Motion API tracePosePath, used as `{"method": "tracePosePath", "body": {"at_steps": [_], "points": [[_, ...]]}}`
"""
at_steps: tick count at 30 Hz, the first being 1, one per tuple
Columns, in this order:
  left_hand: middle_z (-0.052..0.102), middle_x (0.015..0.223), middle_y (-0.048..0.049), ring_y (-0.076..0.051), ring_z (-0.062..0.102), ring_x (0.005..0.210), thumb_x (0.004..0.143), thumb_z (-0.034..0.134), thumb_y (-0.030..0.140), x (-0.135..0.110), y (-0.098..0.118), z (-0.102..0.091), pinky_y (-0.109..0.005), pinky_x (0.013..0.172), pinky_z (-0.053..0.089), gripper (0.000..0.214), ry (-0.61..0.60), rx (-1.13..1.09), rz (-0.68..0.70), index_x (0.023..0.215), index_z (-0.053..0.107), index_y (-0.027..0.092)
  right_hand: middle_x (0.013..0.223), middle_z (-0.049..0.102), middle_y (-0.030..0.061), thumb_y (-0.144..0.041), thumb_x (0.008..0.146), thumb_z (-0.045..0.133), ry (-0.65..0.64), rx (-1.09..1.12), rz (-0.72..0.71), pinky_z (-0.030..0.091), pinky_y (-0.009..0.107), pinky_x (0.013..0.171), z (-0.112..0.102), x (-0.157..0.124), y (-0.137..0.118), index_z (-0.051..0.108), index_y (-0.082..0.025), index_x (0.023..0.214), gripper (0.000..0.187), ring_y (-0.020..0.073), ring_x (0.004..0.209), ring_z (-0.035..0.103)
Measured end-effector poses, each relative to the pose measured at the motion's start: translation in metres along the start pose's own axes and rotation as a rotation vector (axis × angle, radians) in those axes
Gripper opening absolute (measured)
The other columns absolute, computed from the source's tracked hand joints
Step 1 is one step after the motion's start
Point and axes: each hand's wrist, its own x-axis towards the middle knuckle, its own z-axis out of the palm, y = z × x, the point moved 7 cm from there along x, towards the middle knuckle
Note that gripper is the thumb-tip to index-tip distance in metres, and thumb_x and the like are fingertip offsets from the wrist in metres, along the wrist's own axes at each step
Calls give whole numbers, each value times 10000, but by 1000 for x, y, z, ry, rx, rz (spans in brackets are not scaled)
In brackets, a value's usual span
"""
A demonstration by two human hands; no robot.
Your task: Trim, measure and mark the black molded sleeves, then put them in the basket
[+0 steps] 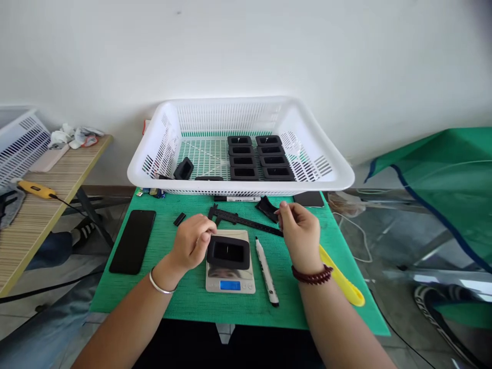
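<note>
We cannot tell whether the right hand (pixel 301 230) pinches anything; it covers one end of the caliper (pixel 249 221) and the upper part of the yellow tool (pixel 346 284). Whether the left hand (pixel 193 240) touches the black frame (pixel 228 263) is unclear to us, and we find the digits on the scale's display (pixel 230 285) too small to read. We see a second basket (pixel 23 141) cut off by the left edge, a green cloth (pixel 442 189) by the right.

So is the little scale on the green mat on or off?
It's on: the scale's small display is glowing blue. I can't tell what number it shows; that's too small to read.
</note>
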Motion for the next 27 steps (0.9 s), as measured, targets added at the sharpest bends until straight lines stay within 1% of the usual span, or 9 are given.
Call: {"method": "tracePosePath", "body": {"at_steps": [4,6,9,13,16,19,22,27], "points": [[493,582,-23,-166,471,568,955,138,550,-2,-5,-1,-326,573,375,587,2,-34,-32,747,549,185,486,427,-36,-522,929,404,-28,97,-14,299,226,433,2,0,-3,518,-189,614,472,89,448,396],[511,615,-31,-173,484,591,928,131,615,-1,-5,-2,-335,591,389,624,-9,-54,-26,780,556,183,486,428,-36,-531,928,404,-43,116,-18,298,226,432,3,0,-4,520,-188,617,477,87,446,397],[565,730,-63,-201,533,697,864,214,716,1,0,0,-369,676,438,651,-80,-96,26,879,574,174,480,423,-37,-537,915,432,-55,111,-17,287,229,428,5,1,-3,516,-188,612,469,87,444,388],[597,974,-127,-268,561,925,726,399,814,4,7,6,-445,843,460,749,-235,-93,55,1066,573,171,477,420,-37,-536,898,468,-69,111,-7,279,235,426,7,3,0,517,-189,606,456,91,447,380],[602,1103,-144,-314,538,1075,627,581,785,4,12,14,-491,973,412,833,-357,-41,73,1196,533,179,474,420,-36,-530,891,480,-82,118,2,277,235,423,9,3,1,524,-187,613,444,92,445,376],[592,1189,-131,-332,500,1173,614,683,696,2,13,21,-501,1049,347,846,-457,28,94,1279,505,206,465,412,-39,-523,891,481,-90,106,9,272,233,420,9,3,2,529,-186,616,438,90,440,366],[596,1178,-106,-319,502,1164,636,714,627,-1,12,26,-481,1030,355,784,-521,79,89,1294,514,253,473,414,-39,-509,894,481,-86,106,11,278,232,424,9,3,1,524,-188,612,429,90,449,372],[602,1153,-105,-309,499,1139,661,715,587,-3,10,28,-479,1014,358,783,-562,111,58,1326,479,246,482,423,-35,-499,891,488,-53,119,8,280,232,420,6,3,0,516,-189,600,426,92,453,379]]}}
